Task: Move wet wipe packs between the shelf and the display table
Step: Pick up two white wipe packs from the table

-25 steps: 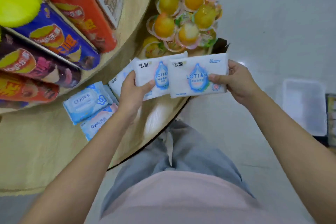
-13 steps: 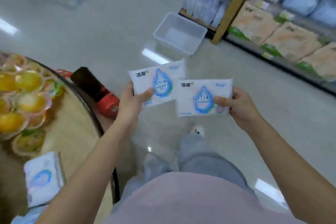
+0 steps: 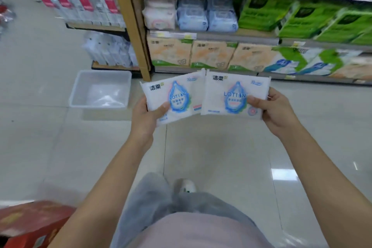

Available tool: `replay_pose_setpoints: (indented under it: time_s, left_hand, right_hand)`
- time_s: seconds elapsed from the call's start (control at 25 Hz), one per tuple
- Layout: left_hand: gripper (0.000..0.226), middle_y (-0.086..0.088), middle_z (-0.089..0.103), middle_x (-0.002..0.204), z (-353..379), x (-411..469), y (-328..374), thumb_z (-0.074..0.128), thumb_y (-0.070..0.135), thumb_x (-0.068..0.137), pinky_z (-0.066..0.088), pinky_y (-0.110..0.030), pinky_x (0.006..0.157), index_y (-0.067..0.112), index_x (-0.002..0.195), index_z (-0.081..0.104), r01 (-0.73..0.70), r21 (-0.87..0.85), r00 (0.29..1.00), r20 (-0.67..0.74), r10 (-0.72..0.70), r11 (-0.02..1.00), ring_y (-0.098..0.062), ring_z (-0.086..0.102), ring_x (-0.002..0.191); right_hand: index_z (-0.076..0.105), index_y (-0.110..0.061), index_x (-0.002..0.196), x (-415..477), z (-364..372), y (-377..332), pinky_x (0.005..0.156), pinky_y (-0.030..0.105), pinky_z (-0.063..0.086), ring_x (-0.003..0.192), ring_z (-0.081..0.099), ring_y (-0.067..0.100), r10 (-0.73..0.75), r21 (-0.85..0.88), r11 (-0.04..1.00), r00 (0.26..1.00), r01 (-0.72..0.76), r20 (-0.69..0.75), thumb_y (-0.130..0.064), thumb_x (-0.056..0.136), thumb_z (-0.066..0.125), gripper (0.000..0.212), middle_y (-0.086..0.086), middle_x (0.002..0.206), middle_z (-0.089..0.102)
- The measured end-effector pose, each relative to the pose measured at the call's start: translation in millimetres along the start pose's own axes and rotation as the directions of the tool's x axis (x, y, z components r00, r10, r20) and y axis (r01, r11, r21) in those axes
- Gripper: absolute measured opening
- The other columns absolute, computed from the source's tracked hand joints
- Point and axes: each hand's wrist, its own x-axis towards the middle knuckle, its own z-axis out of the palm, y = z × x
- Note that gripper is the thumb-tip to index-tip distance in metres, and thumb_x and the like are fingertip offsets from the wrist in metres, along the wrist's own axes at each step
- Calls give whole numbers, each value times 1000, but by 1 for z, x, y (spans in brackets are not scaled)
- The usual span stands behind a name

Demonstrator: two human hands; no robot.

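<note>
Having turned away from the tabletop, I now face the shelf (image 3: 221,36), left hand (image 3: 148,119) gripping one wipe pack (image 3: 173,96), right hand (image 3: 279,110) gripping the other pack (image 3: 231,94), ready to shelve them

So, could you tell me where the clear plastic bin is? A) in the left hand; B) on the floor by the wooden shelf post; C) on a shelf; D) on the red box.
B: the clear plastic bin rests on the tiled floor beside the wooden shelf post.
</note>
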Motion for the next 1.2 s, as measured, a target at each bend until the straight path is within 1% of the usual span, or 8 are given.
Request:
replay_pose_setpoints:
  time_s: [0.12, 0.2, 0.36, 0.52, 0.68, 0.88, 1.08, 1.2]
  left_hand:
    - [29, -7, 70, 111, 31, 55, 5, 66, 1, 83, 56, -39, 82, 16, 107, 63, 34, 1, 999, 31, -34, 999, -23, 69, 99]
    - [29, -6, 71, 111, 46, 102, 17, 66, 2, 82, 57, -37, 80, 18, 106, 64, 34, -3, 999, 37, -34, 999, -21, 69, 99]
    - [34, -4, 71, 111, 78, 217, 75, 66, 4, 81, 58, -27, 73, 13, 113, 62, -40, -23, 996, 82, 42, 999, -19, 69, 98]
    - [44, 0, 71, 111, 112, 311, 159, 70, 14, 72, 56, -32, 82, 15, 115, 61, -168, -9, 974, 150, 168, 986, -18, 67, 103]
    - [33, 9, 73, 104, 135, 370, 220, 66, 7, 80, 56, -22, 75, 22, 110, 62, -257, -32, 947, 190, 258, 966, -9, 68, 98]
    - [35, -1, 70, 114, 144, 431, 266, 64, 7, 81, 50, -44, 94, 21, 113, 63, -295, -55, 944, 139, 300, 954, -20, 65, 108]
    - [38, -2, 69, 117, 149, 486, 336, 60, 5, 83, 55, -36, 88, 16, 119, 59, -461, -85, 880, 83, 467, 883, -21, 65, 108]
    - [34, -4, 70, 113, 149, 505, 377, 57, 6, 83, 57, -29, 78, 14, 117, 60, -516, -116, 846, 84, 526, 849, -19, 67, 104]
  right_hand:
    - [69, -13, 102, 55, -14, -29, 68, 30, 59, 88, 71, 18, -40, 37, 998, 999, 41, -25, -37, 22, 96, 88, 3, 98, 75]
    - [70, -13, 102, 92, -15, -47, 66, 29, 58, 89, 71, 19, -49, 76, 996, 998, 51, -31, -37, 23, 96, 86, 5, 100, 74]
    - [72, -15, 98, 181, 7, -94, 62, 29, 58, 85, 72, 20, -88, 92, 992, 995, 92, -42, -37, 19, 96, 86, 6, 100, 74]
    - [77, -20, 90, 254, 43, -161, 62, 27, 57, 87, 72, 19, -157, 118, 981, 988, 156, -3, -38, 20, 96, 74, 5, 100, 74]
    - [76, -18, 93, 317, 72, -217, 61, 30, 58, 90, 72, 24, -212, 152, 968, 974, 198, 80, -37, 26, 96, 73, 9, 104, 73]
    - [74, -18, 99, 399, 103, -270, 68, 32, 59, 99, 69, 25, -284, 158, 953, 947, 260, 153, -33, 37, 93, 67, 8, 110, 72]
    - [71, -14, 98, 478, 156, -344, 64, 30, 58, 94, 71, 22, -358, 243, 922, 901, 301, 244, -19, 50, 75, 48, 5, 104, 74]
    - [66, -13, 105, 508, 197, -387, 64, 33, 59, 94, 71, 20, -405, 200, 913, 846, 355, 346, -21, 53, 73, 53, 1, 104, 74]
